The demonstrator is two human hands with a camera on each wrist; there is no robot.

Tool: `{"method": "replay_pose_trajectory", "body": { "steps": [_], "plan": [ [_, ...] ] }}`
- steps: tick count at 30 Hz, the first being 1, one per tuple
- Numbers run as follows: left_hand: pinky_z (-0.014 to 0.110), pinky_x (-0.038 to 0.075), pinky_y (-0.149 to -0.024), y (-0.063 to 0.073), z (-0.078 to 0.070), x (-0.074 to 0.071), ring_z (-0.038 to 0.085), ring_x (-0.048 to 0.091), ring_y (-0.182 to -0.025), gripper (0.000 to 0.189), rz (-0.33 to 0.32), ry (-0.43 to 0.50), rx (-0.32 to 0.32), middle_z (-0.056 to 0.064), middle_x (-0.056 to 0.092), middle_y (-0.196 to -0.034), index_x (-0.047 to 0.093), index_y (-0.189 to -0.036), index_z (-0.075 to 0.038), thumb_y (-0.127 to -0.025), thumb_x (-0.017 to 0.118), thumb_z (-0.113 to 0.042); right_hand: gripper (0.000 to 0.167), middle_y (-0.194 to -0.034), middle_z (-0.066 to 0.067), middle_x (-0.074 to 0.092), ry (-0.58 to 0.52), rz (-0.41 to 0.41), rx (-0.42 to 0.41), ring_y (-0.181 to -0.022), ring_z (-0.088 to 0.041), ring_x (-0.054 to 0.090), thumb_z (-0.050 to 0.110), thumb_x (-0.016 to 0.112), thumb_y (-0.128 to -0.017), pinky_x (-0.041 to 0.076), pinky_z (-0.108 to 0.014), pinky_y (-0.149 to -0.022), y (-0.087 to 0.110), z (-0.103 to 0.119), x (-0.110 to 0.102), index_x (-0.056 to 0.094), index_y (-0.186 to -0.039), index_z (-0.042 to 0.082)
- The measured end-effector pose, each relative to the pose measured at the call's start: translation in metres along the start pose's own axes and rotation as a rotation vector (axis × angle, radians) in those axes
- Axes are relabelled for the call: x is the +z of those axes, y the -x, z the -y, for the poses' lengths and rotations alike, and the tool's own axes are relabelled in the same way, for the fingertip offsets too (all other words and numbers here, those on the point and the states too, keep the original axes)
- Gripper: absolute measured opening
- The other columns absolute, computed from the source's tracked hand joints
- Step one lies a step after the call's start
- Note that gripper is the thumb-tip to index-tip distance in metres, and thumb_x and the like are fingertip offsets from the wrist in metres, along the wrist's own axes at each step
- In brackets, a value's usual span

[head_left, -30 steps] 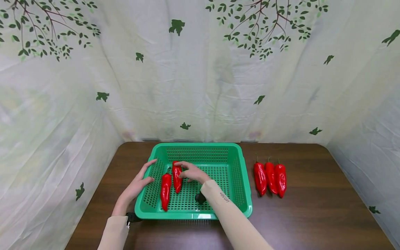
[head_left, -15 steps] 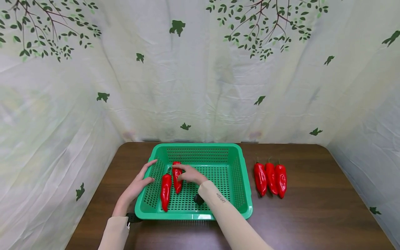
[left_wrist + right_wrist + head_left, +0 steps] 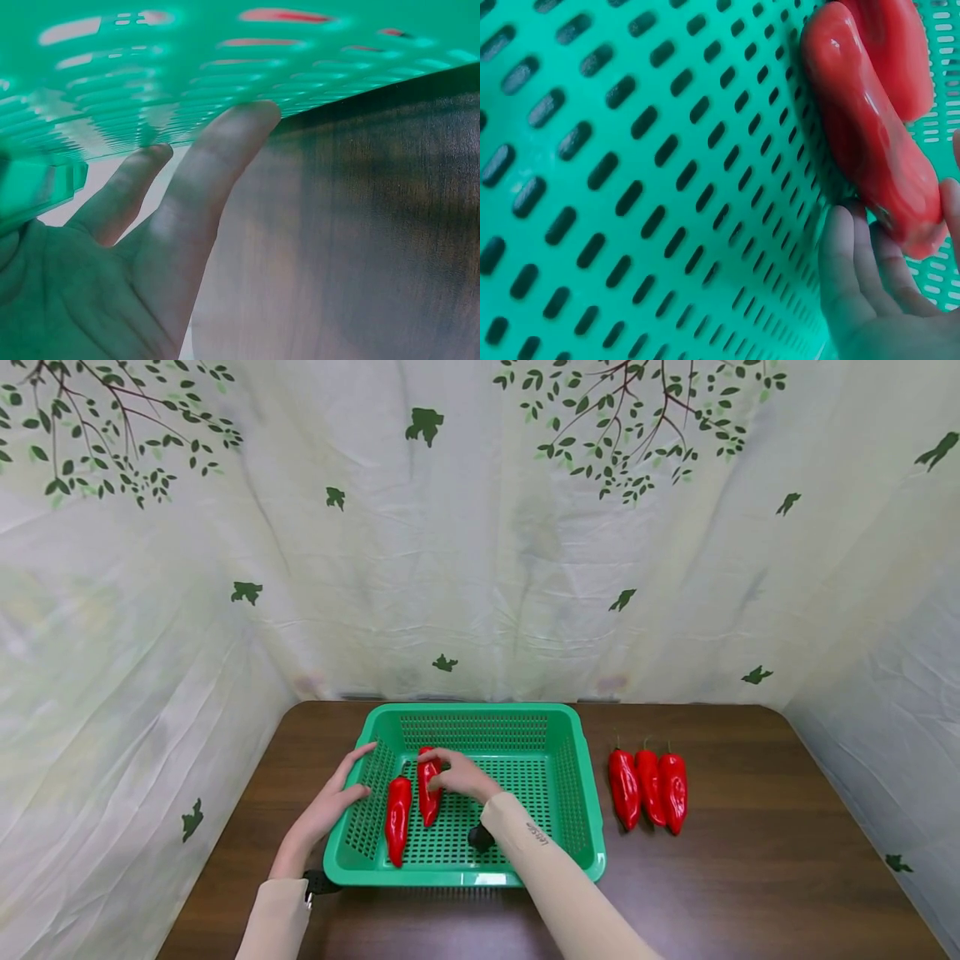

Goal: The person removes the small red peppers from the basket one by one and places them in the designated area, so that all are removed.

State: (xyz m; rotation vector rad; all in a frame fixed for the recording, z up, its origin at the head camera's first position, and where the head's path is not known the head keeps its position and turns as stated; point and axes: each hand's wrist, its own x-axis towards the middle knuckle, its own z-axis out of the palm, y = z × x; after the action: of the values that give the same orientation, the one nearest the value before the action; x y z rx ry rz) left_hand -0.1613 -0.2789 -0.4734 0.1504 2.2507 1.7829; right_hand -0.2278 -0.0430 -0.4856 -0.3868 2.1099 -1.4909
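Observation:
Two glossy red chili peppers lie in a green perforated plastic basket (image 3: 420, 878). My right hand (image 3: 467, 777) reaches in and holds the one further right, the red chili pepper (image 3: 428, 808), from above between thumb and fingers. Close up in the right wrist view, fingertips and thumb (image 3: 951, 206) lie either side of the end of that pepper (image 3: 870, 127). Left of it rests the second pepper (image 3: 397, 818), untouched. My left hand (image 3: 324, 812) rests against the basket's left side, its fingers long and spread; the left wrist view shows thumb and finger under the perforated wall.
Several things share the brown wooden table (image 3: 750, 877). To the right of the basket, three more red peppers (image 3: 649, 789) lie side by side, stems pointing away. A printed white cloth (image 3: 517, 568) hangs behind the table and at both sides.
The pepper under my right hand has shifted slightly to the right, away from the other pepper, along with the hand. My left hand and the basket have stayed put.

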Motion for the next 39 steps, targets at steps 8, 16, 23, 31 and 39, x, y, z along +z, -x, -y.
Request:
{"method": "replay_pose_trajectory", "body": {
  "steps": [8,16,23,31,39],
  "plan": [
    [0.051,0.052,-0.081,0.000,-0.001,0.000,0.053,0.035,-0.124,0.064,0.003,-0.006,0.013,0.022,0.010,-0.153,0.017,-0.152,-0.023,-0.096,0.041,-0.001,0.040,-0.122,-0.008,0.052,-0.101,-0.006,-0.037,-0.096,-0.021,0.055,0.002,0.064,-0.084,0.050,-0.040,-0.087,0.002,-0.003,-0.009,0.061,-0.123,0.010],
    [0.050,0.052,-0.081,-0.001,0.001,0.000,0.051,0.035,-0.125,0.064,-0.006,-0.014,0.001,0.021,0.011,-0.153,0.018,-0.151,-0.024,-0.096,0.042,-0.002,0.040,-0.119,-0.010,0.050,-0.190,-0.019,-0.051,-0.097,-0.025,0.056,0.001,0.063,-0.086,0.052,-0.040,-0.083,0.006,-0.007,-0.022,0.060,-0.125,0.009],
    [0.050,0.052,-0.082,-0.001,0.002,0.000,0.053,0.033,-0.125,0.065,0.004,-0.026,0.016,0.023,0.009,-0.153,0.016,-0.152,-0.021,-0.096,0.042,-0.003,0.039,-0.123,-0.015,0.048,-0.207,-0.040,-0.058,-0.098,-0.027,0.058,0.000,0.062,-0.087,0.053,-0.040,-0.082,0.011,-0.010,-0.032,0.059,-0.125,0.006],
    [0.050,0.052,-0.082,-0.001,0.003,0.001,0.052,0.031,-0.127,0.065,-0.011,-0.018,0.011,0.020,0.011,-0.153,0.019,-0.151,-0.023,-0.095,0.043,-0.002,0.039,-0.126,-0.017,0.046,-0.221,-0.047,-0.072,-0.100,-0.029,0.057,0.000,0.061,-0.088,0.052,-0.045,-0.084,0.017,-0.011,-0.039,0.058,-0.127,0.006],
    [0.050,0.052,-0.083,-0.002,0.003,0.001,0.052,0.033,-0.126,0.065,-0.012,-0.016,0.005,0.021,0.011,-0.153,0.018,-0.151,-0.024,-0.095,0.042,-0.002,0.038,-0.121,-0.015,0.048,-0.240,-0.056,-0.091,-0.102,-0.030,0.055,0.000,0.061,-0.088,0.053,-0.045,-0.080,0.023,-0.008,-0.046,0.058,-0.125,0.008]
  ]
}}
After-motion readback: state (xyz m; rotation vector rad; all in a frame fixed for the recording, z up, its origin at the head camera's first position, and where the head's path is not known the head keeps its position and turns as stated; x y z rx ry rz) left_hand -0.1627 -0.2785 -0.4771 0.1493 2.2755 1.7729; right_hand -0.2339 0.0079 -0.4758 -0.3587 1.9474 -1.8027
